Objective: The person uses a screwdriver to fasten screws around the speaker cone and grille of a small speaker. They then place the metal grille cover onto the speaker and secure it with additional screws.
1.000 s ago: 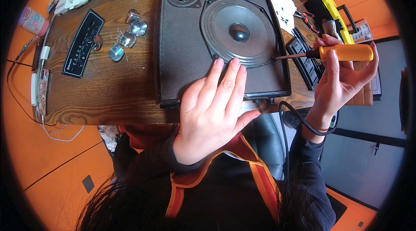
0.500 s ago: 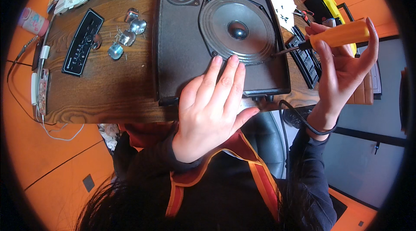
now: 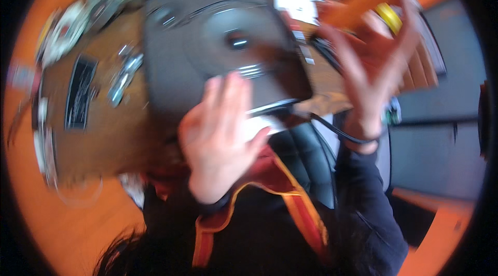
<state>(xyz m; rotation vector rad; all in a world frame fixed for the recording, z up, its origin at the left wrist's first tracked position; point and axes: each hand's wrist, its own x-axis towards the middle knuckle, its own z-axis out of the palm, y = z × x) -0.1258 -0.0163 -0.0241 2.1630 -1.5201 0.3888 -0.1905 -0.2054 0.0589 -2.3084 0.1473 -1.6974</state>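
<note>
Orange-floored, cluttered desk: left hand lies open on the speaker cabinet while right hand grips an orange-handled screwdriver, whose tip could slip and puncture the cone.

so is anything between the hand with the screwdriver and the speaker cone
Nothing visible. The right hand holds the orange-handled screwdriver raised off to the right of the speaker cone. The left hand sits at the cabinet's near edge, not in between. The frame is blurred.
</note>
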